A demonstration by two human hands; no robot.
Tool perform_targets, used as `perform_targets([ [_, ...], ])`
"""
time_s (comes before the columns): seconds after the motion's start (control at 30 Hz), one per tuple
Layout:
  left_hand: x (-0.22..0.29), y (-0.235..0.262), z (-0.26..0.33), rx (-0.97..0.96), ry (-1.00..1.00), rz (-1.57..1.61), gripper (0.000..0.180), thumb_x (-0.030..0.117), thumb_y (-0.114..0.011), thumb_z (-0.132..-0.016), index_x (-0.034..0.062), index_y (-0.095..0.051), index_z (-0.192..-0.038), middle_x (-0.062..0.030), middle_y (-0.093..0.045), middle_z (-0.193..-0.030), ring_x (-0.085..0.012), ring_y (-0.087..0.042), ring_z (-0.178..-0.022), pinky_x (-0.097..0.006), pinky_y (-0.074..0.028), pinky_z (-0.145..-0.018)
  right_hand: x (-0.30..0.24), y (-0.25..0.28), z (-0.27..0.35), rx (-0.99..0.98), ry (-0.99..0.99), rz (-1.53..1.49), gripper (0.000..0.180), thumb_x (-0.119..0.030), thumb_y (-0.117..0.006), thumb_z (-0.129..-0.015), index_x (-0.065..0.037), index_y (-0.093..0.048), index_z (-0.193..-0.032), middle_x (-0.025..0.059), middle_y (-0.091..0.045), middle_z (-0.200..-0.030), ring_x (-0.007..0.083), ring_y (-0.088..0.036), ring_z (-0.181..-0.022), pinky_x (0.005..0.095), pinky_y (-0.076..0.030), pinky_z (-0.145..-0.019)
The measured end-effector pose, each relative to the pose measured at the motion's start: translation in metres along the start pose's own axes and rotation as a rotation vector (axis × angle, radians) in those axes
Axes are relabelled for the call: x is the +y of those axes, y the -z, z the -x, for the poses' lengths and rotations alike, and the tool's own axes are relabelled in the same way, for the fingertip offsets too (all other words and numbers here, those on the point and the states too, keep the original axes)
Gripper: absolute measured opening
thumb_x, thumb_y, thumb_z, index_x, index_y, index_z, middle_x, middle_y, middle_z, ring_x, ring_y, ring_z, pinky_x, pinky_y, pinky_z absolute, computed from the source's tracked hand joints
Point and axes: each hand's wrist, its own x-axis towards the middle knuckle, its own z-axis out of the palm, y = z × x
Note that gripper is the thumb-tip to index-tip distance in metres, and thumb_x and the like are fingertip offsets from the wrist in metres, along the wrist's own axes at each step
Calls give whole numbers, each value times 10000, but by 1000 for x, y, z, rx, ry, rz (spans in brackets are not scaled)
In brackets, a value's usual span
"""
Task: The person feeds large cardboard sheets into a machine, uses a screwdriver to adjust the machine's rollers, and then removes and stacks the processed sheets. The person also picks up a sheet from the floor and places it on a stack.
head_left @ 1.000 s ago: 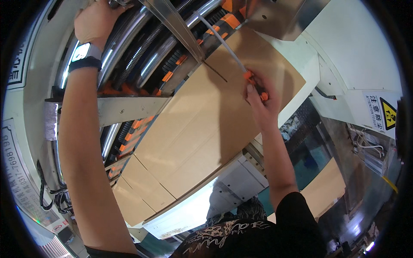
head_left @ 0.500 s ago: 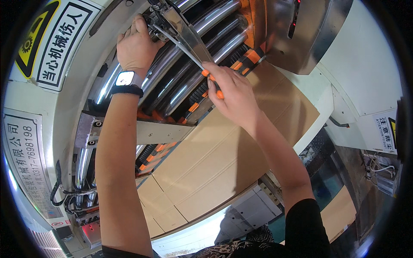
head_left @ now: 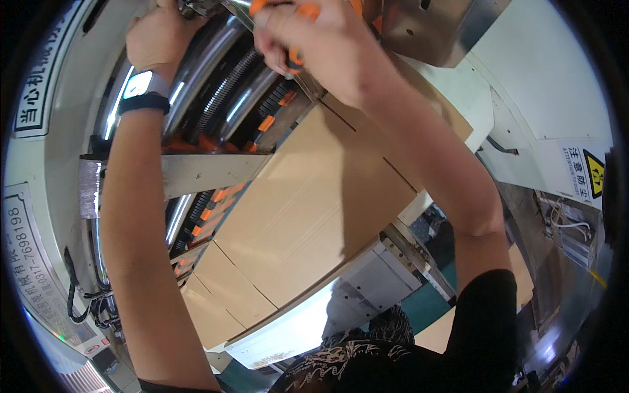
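At the upper left, my left hand [head_left: 157, 39] is curled against a small metal fitting [head_left: 200, 8] above the rollers. Its fingertips are partly cut off by the picture's top edge. My right hand [head_left: 327, 46], smeared by motion, is closed round the orange and black handle of a screwdriver [head_left: 296, 60]. The screwdriver's tip cannot be made out. Below both hands run shiny metal rollers [head_left: 206, 62] and a threaded rod [head_left: 226, 88] inside the machine.
Brown cardboard sheets [head_left: 295, 216] lie below the rollers, slanting across the middle. A pale metal bar [head_left: 213, 171] juts out beneath my left forearm. Steel guard plate [head_left: 432, 29] and white machine panels [head_left: 544, 72] stand at the right. Loose black cables [head_left: 82, 308] hang at the lower left.
My right hand has moved up and left with the screwdriver, closer to my left hand. The view has shifted, so the machine and my left hand appear farther left; the left hand stays at the fitting.
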Motion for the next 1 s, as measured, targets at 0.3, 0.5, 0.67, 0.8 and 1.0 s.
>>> perform_targets([
  [0.3,1,-3,1,-95,55,10,605,430,-616,-735,74,-377,-1162,-167,-644,-868,-336,-635,-774,-420,-500,-700,-14,21,-4,-507,-100,-173,613,-219,-567,-864,-38,-213,-1330,82,-440,-921,137,-469,-809,218,-418,-710],
  [0.5,-2,1,4,-102,33,42,451,318,-489,-842,84,-393,-1216,-120,-605,-1059,-322,-601,-922,-414,-461,-804,-29,24,-23,-642,259,430,601,-151,-719,-724,-90,-407,-1234,95,-414,-961,190,-443,-881,278,-408,-811],
  [0.67,-8,-8,-2,-51,-26,42,567,405,-548,-799,81,-374,-1231,-137,-609,-1052,-327,-607,-907,-405,-462,-804,-36,18,-24,-338,1106,779,390,-210,-799,-578,-125,-618,-913,99,-399,-876,239,-428,-868,326,-406,-771],
  [0.8,4,-1,-2,-87,32,8,635,454,-576,-773,76,-363,-1236,-147,-615,-1037,-327,-612,-899,-397,-460,-806,-39,13,-36,20,1373,953,278,-279,-740,-657,-52,-592,-720,90,-383,-714,220,-443,-729,305,-401,-612],
  [1.0,4,4,-3,-197,100,27,769,555,-605,-732,60,-327,-1251,-155,-645,-953,-311,-626,-881,-383,-447,-823,-42,23,-29,362,782,930,446,-402,-509,-881,-5,-514,-677,75,-444,-577,172,-446,-486,287,-358,-420],
])
